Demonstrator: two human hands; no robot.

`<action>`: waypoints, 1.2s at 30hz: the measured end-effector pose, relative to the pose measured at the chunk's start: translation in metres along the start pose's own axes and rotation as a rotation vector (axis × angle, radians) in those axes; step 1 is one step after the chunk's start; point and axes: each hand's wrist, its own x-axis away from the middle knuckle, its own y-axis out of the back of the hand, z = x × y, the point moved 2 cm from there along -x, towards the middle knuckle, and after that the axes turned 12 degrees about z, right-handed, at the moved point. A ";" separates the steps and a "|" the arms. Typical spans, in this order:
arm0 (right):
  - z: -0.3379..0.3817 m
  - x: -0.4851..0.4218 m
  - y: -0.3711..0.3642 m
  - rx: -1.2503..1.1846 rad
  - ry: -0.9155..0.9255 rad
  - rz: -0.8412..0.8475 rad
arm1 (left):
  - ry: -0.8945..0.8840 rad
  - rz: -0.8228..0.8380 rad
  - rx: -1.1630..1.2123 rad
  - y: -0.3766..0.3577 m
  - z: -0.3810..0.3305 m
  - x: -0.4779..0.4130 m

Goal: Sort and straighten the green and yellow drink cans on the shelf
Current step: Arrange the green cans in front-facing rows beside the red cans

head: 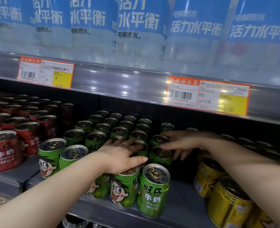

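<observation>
Both hands are out over the green cans (pixel 119 134) in the head view, the only view we have. The left hand (pixel 124 155) lies flat, palm down, on the tops of a few green cans near the front. Its fingers are straight and spread, and it holds nothing. The right hand (pixel 182 143) reaches in from the right, just above the cans at the right edge of the green group. Its fingers are spread wide and bent a little. It is a bit blurry, but it does not look closed on any can.

The green cans stand in rows in the middle of the shelf (pixel 183 203). One front green can (pixel 154 190) leans a little and sticks out ahead of the others. The yellow cans (pixel 208 176) are on the right side of the same shelf, with a dark gap between them and the green ones. The back ones are dark and hard to see. Red cans (pixel 2 150) stand on the left. Blue bottles (pixel 136 22) fill the shelf above, with two price tags (pixel 46 72) under them.

I think the cans are hard metal, smooth and round, and a bit heavy if full. They should slide well on the shelf but could tip if pushed at the top. A good place to hold one is around its side, near the middle. To move a row, it seems best to push low on the sides with flat fingers.
</observation>
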 end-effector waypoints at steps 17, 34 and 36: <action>-0.029 -0.086 0.058 0.237 -0.099 -0.632 | -0.005 -0.031 0.007 0.000 0.001 -0.002; -0.009 -0.072 0.064 0.282 -0.018 -0.291 | -0.010 -0.027 0.009 -0.001 0.003 -0.005; -0.009 -0.068 0.062 0.234 0.000 -0.314 | -0.009 -0.024 0.013 -0.001 0.004 -0.006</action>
